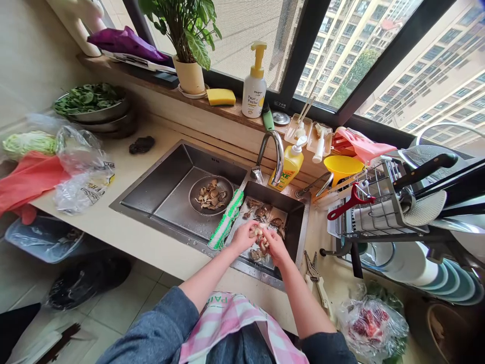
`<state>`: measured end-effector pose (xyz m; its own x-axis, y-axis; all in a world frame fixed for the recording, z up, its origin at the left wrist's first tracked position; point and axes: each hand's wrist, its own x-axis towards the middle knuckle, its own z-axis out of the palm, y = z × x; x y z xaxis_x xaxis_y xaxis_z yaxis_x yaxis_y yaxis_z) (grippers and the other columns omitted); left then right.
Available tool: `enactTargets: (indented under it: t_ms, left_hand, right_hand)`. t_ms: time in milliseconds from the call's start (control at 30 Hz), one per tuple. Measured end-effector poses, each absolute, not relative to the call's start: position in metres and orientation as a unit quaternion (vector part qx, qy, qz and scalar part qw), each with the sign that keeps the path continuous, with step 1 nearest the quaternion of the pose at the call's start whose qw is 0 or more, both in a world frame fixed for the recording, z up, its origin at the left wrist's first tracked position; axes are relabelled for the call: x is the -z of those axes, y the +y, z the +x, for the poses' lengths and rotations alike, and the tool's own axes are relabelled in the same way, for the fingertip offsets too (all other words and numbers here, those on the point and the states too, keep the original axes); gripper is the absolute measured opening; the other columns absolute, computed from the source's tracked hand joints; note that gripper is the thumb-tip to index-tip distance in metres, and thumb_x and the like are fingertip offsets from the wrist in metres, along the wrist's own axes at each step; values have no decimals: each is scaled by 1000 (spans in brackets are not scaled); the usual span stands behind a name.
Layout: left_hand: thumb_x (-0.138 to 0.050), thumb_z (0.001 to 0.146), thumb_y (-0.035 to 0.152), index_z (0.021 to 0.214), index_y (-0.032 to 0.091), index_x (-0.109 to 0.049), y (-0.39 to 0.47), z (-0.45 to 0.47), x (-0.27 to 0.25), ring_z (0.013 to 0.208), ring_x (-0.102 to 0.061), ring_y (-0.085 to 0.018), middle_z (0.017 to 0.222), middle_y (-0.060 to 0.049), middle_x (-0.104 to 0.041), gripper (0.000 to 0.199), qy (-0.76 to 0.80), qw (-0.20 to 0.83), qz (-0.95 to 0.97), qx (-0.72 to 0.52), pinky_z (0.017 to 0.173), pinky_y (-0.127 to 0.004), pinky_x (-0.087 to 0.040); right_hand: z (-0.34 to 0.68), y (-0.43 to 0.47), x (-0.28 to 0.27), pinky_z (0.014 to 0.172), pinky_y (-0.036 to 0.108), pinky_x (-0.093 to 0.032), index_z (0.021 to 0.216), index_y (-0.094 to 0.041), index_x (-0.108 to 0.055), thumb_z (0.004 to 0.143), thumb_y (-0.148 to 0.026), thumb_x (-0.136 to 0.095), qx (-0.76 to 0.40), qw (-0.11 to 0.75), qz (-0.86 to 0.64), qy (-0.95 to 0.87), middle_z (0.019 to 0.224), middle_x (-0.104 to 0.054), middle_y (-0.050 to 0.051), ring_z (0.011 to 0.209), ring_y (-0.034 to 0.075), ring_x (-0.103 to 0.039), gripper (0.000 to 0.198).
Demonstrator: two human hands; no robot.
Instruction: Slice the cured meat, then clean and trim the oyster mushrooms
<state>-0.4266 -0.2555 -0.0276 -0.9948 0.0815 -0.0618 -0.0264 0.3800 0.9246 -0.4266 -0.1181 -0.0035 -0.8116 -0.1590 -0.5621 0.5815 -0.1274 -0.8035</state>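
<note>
two hands point(244, 236) point(276, 246), two sink basins point(166, 187) point(294, 220), one mushroom dish point(229, 189); two bottles point(253, 96) point(288, 164), one yellow sponge point(221, 97)

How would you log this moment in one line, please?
left hand: holding mushroom; right hand: holding mushroom; place: over smaller basin; bowl: mushrooms

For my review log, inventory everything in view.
Sink: one, grey, centre
Round pan: one, grey, large basin
Mushroom pieces: many, brownish, pan and small basin
Cloth: one, green and white, between basins
Large faucet: one, chrome, behind sink
Pump bottle: one, white, ledge
Squeeze bottle: one, yellow, behind sink
Sponge: one, yellow, ledge
Potted plant: one, green, ledge
Leafy greens: bowlful, green, rear left
Plastic bag: one, clear, left
Dish rack: one, metallic, right
Plates: several, white and bluish, rack
Hinged tool: one, pale, right of sink
Bagged food: one, red, lower right
Left hand: one, dark sleeve, small basin, grip on mushroom
Right hand: one, dark sleeve, small basin, grip on mushroom
</note>
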Motion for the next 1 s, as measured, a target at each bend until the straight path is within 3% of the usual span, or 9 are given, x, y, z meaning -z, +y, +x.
enactTargets:
  t_ms: [100, 167, 267, 367, 433, 600, 800, 900, 1000]
  left_hand:
    - [-54, 69, 10, 112, 18, -55, -250, -422, 15, 101, -52, -23, 109, -9, -61, 44, 866, -5, 130, -483, 91, -39, -39]
    - [-57, 67, 11, 122, 18, -49, -253, -421, 8, 107, -50, -23, 118, -9, -57, 56, 857, 16, 196, -475, 96, -40, -37]
    - [-68, 63, 25, 126, 18, -46, -264, -426, 2, 112, -46, -25, 123, -11, -52, 67, 851, 42, 203, -483, 99, -41, -35]
    - [-70, 64, 37, 123, 19, -50, -273, -434, 3, 120, -40, -27, 129, -12, -47, 65, 850, 33, 159, -501, 103, -43, -29]
    - [-67, 68, 40, 116, 19, -56, -274, -438, 7, 116, -44, -26, 123, -10, -51, 54, 825, 87, 166, -533, 99, -40, -33]
    - [-56, 77, 42, 95, 13, -63, -267, -439, 15, 80, -57, -17, 84, -3, -64, 34, 735, 240, 132, -621, 72, -27, -45]
    - [-57, 77, 42, 97, 14, -64, -275, -440, 22, 81, -59, -16, 87, -4, -67, 35, 705, 244, 52, -664, 73, -26, -45]
    - [-52, 80, 46, 106, 17, -61, -276, -436, 26, 88, -60, -18, 96, -6, -67, 40, 635, 276, 12, -721, 77, -29, -46]
    - [-52, 80, 47, 110, 17, -58, -271, -430, 26, 89, -60, -17, 100, -6, -66, 43, 593, 289, 11, -751, 78, -30, -46]
  right_hand:
    - [-425, -123, 8, 35, 19, -22, 80, -20, -51, 60, -50, -69, 745, 252, 185, 589, 50, -52, -6, 36, 8, -42, 40]
    - [-427, -118, 11, 37, 19, -28, 84, -20, -54, 56, -40, -73, 761, 231, 199, 572, 56, -57, -5, 42, 9, -47, 39]
    - [-431, -104, 9, 48, 22, -40, 77, -19, -55, 54, -28, -72, 784, 224, 196, 545, 65, -62, -2, 56, 12, -54, 30]
    - [-431, -98, 5, 59, 24, -45, 73, -19, -55, 54, -23, -71, 805, 265, 178, 500, 69, -64, -1, 62, 13, -57, 25]
    - [-430, -99, 2, 62, 25, -46, 75, -19, -57, 54, -21, -71, 814, 301, 172, 466, 73, -66, 0, 63, 13, -58, 25]
    - [-431, -100, -2, 57, 21, -45, 69, -19, -54, 56, -16, -69, 829, 302, 200, 427, 62, -62, -3, 55, 9, -55, 19]
    - [-442, -73, -10, 46, 16, -37, 74, -20, -57, 56, -20, -70, 863, 244, 196, 397, 54, -54, -5, 50, 7, -49, 23]
    - [-441, -73, -10, 46, 18, -37, 81, -20, -59, 58, -29, -73, 829, 227, 202, 470, 55, -56, -5, 49, 8, -49, 29]
    - [-437, -87, -3, 45, 19, -34, 73, -18, -56, 59, -40, -74, 764, 229, 177, 576, 54, -55, -5, 47, 7, -47, 31]
